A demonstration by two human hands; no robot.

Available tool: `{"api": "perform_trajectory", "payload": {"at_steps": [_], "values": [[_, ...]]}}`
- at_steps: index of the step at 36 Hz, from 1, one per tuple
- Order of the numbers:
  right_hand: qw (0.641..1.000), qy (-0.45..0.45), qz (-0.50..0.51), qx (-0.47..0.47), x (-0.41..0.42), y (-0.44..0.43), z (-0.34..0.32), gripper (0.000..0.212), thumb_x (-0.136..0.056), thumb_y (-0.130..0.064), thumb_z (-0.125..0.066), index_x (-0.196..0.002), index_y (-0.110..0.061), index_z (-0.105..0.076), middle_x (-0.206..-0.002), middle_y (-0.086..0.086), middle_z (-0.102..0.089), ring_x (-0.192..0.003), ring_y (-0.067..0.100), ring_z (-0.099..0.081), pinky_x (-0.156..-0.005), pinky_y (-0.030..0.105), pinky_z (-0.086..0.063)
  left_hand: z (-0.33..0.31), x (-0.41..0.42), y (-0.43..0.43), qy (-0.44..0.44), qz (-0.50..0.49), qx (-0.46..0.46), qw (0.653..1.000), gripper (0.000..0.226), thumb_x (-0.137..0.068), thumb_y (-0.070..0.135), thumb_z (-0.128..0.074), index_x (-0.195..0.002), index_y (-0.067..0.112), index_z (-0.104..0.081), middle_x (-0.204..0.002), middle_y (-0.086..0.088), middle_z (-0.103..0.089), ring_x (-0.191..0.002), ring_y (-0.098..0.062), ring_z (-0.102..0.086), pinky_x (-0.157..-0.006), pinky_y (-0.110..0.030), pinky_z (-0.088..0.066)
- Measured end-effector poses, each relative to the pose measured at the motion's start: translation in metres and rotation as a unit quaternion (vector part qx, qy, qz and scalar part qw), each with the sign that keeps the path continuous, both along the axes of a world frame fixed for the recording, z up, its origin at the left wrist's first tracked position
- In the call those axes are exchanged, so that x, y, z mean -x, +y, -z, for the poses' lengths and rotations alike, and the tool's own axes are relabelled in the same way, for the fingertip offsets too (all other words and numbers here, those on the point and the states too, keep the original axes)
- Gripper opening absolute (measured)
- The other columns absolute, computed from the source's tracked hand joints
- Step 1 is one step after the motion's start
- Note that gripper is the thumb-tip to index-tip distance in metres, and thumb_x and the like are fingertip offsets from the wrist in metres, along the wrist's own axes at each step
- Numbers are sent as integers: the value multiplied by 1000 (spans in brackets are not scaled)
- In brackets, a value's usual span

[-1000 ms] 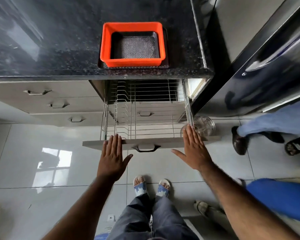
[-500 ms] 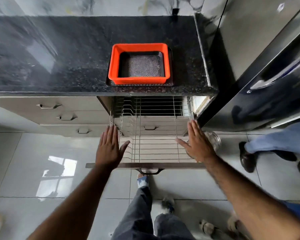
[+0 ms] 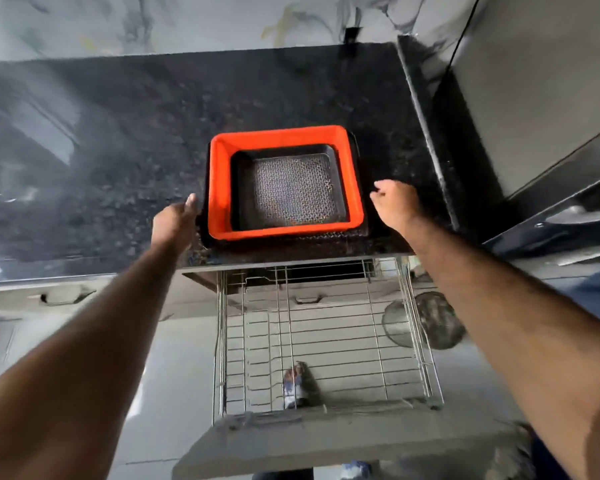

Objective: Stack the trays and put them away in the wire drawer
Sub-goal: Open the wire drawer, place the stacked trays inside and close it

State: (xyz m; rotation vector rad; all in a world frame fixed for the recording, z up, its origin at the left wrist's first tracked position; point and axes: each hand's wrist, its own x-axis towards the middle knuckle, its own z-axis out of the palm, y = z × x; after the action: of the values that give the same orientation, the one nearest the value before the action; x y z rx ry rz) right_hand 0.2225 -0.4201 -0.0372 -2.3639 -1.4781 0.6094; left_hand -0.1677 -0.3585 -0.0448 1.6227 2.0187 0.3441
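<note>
A stack of trays stands on the black granite counter (image 3: 101, 168) near its front edge: an orange tray (image 3: 219, 188) sits on a larger black tray (image 3: 359, 230), and a smaller black tray with a patterned base (image 3: 293, 190) lies inside the orange one. My left hand (image 3: 175, 220) is at the stack's left side, fingers close to the bottom tray's edge. To the right of the stack is my right hand (image 3: 394, 202), fingers curled, a little apart from the trays and holding nothing. Below the counter the wire drawer (image 3: 326, 341) is pulled fully out and holds nothing.
The drawer's grey front panel (image 3: 326, 441) juts out at the bottom of the view. A dark refrigerator (image 3: 534, 133) stands right of the counter. Closed drawers with handles (image 3: 66, 296) are on the left. A round mesh item (image 3: 430, 323) lies on the floor beside the drawer.
Both hands have risen from the drawer's front up to the counter, one at each side of the tray stack. The camera has tilted up toward the counter.
</note>
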Motion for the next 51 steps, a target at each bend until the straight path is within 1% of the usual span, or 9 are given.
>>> {"api": "perform_trajectory", "payload": {"at_steps": [3,7,15,21,29,33,37,41,51], "values": [[999,8,19,35,1,25,9,37,-92,-26,-67,-114,4,-70,-120,25,-70,-113,39,-65,-89,38,-48,11,-2,26,-4,9,18,1000,49,-100,38,-48,-88,-2,-73,-86,-28,-70,-90,-38,-69,-72,-39,-45],[998,26,59,27,-3,40,22,33,-85,-19,-74,-114,-3,-73,-118,20,-73,-113,34,-67,-91,35,-50,18,-12,42,5,11,14,1000,30,-87,30,-64,-89,4,-77,-80,-24,-71,-83,-31,-70,-65,-31,-39],[990,72,122,-21,-7,45,25,33,-82,-10,-75,-114,-5,-74,-112,17,-76,-109,32,-70,-98,40,-56,10,-17,50,8,-41,5,999,26,-69,35,-64,-69,12,-74,-50,-5,-57,-74,-26,-70,-62,-26,-41],[985,85,139,-61,-20,25,5,39,-79,-14,-80,-117,-8,-74,-109,13,-77,-104,27,-72,-96,35,-57,-15,-23,36,-16,-51,-31,998,29,-62,37,-67,-81,16,-77,-65,-8,-71,-74,-22,-72,-70,-35,-60],[988,73,130,-47,-42,-64,-22,40,-83,-12,-77,-123,-10,-70,-118,13,-74,-111,29,-69,-99,39,-55,-38,-34,-56,-25,-34,-41,998,33,-62,42,-69,-81,16,-77,-64,-6,-72,-70,-22,-72,-70,-37,-61],[987,88,129,-31,-46,-129,-28,40,-82,-10,-77,-122,-9,-71,-116,12,-75,-110,28,-70,-99,40,-56,-36,-32,-123,-24,-23,-35,999,30,-59,47,-67,-74,22,-75,-55,-6,-65,-67,-24,-72,-57,-32,-57],[987,104,121,-9,-44,-199,-24,26,-80,-10,-77,-107,-6,-75,-101,14,-77,-97,31,-72,-85,34,-57,-28,-30,-189,-65,-15,10,998,32,-61,42,-69,-73,14,-75,-61,-9,-70,-64,-23,-71,-64,-49,-62],[987,119,106,22,-43,-256,-14,7,-78,-10,-76,-85,-12,-74,-85,6,-76,-83,24,-70,-70,26,-46,-16,-27,-244,-105,-35,38,993,34,-64,41,-69,-83,14,-77,-75,-17,-74,-77,-33,-74,-73,-51,-62],[991,70,85,82,-41,-304,46,20,-77,-14,-79,-97,-10,-77,-90,7,-78,-78,19,-65,-67,23,-36,25,-40,-301,-64,-36,84,994,23,-65,39,-65,-72,19,-76,-59,-2,-70,-64,-26,-70,-66,-40,-59]]}}
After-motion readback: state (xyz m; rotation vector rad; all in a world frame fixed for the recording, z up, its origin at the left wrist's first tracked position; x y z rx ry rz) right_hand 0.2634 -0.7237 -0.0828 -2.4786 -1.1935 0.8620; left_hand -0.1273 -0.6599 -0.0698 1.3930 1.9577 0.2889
